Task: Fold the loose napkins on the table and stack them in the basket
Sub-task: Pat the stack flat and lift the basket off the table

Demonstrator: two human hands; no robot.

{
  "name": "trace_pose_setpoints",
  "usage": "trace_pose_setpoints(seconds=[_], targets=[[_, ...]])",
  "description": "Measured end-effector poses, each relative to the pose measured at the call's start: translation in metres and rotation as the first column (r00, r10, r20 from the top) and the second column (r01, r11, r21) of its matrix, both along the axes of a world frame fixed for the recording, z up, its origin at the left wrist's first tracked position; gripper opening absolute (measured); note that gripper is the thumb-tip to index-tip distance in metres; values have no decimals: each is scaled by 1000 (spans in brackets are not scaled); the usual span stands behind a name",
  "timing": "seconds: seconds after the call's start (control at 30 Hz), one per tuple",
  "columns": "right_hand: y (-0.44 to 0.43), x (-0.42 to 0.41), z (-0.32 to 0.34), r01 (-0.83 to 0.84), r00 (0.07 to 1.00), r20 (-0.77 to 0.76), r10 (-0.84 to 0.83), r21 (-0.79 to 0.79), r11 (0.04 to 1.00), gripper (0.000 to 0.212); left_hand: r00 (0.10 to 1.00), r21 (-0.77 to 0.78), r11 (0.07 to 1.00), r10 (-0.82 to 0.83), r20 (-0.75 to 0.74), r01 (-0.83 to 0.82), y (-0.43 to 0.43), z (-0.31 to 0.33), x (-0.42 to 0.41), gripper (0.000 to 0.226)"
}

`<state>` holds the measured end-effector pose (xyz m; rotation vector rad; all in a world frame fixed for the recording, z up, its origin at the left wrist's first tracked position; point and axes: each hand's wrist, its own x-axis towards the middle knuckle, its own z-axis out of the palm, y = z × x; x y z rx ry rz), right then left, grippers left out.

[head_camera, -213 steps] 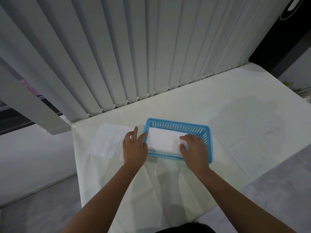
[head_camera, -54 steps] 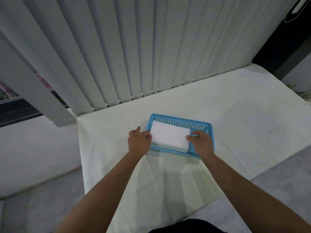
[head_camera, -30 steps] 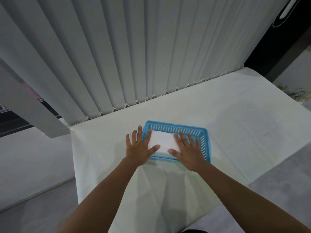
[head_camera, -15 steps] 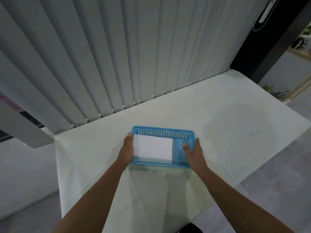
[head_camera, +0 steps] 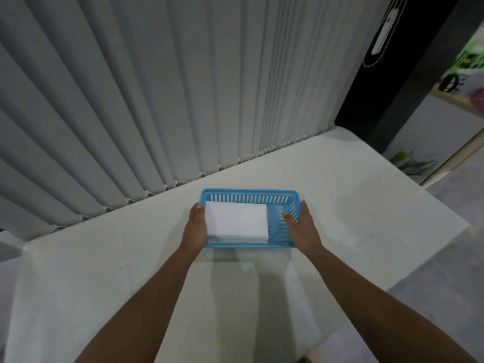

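Vertical blinds (head_camera: 157, 95) hung along the far edge of the white table (head_camera: 104, 258), filling the left and middle of the view. Left hand (head_camera: 195, 229) was clamped on the left end of the blue basket (head_camera: 251, 196), fingers hidden on the outer side, thumb up by the far left corner; 1.0 s ago it lay flat with spread fingers over the napkins, and 0.5 s ago it was already on that end wall. Folded napkins (head_camera: 237, 221) sat as one white stack inside the basket, pushed against its left wall and touching the left hand's edge, leaving bare slotted floor at the right end; no loose napkin lay on the table, whereas 7.1 s ago one was spread flat left of the basket. Right hand (head_camera: 301, 226) gripped the right end wall, thumb inside on the basket floor, fingers wrapped outside; 1.0 s ago it pressed flat on the stack. Basket rested on the table between both hands, about where it was 0.5 s ago. View had tilted up and right since then: a dark door frame (head_camera: 392, 74) and a blurred green object (head_camera: 468, 58) showed at far right.
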<state>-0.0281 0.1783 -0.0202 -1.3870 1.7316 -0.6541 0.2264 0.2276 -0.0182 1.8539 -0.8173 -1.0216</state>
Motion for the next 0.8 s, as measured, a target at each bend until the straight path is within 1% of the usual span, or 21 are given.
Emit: trace_pose_setpoints(seconds=[0.13,0.2,0.27,0.33,0.4,0.5,0.53,0.6,0.67,0.7,0.8], targets=[[-75,-66,9,-52,998,-26,52,-14,999,84,999,-14,999,38,-29,-39,-57,3,-68,51],[-118,-100,2,-74,997,-21,74,-9,997,85,997,-23,998,59,-45,-60,-85,3,-100,49],[-153,-125,10,-92,996,-16,92,-6,996,87,993,-25,996,87,-84,-89,-112,2,-128,49],[-186,-145,18,-123,992,-14,123,-13,992,78,986,-34,993,111,-128,-117,-137,2,-154,50],[-212,-159,31,-149,989,-18,148,-20,989,66,983,-50,991,119,-138,-127,-160,2,-175,50],[-254,-178,37,-190,982,-24,189,-15,982,55,982,-50,991,114,-153,-123,-193,5,-198,52],[-268,-183,36,-195,980,-30,194,-20,981,54,980,-44,992,109,-167,-118,-204,4,-204,55],[-295,-189,33,-209,977,-47,208,-13,978,52,973,-15,994,107,-206,-113,-223,-1,-212,71],[-321,-193,27,-222,973,-59,221,-11,975,56,967,-16,995,94,-239,-100,-239,-11,-217,79],[-332,-195,23,-230,971,-71,230,4,973,59,965,-21,996,80,-249,-89,-246,-14,-219,79],[-361,-202,10,-252,964,-80,255,41,967,60,963,-46,997,47,-265,-62,-263,-20,-227,66]])
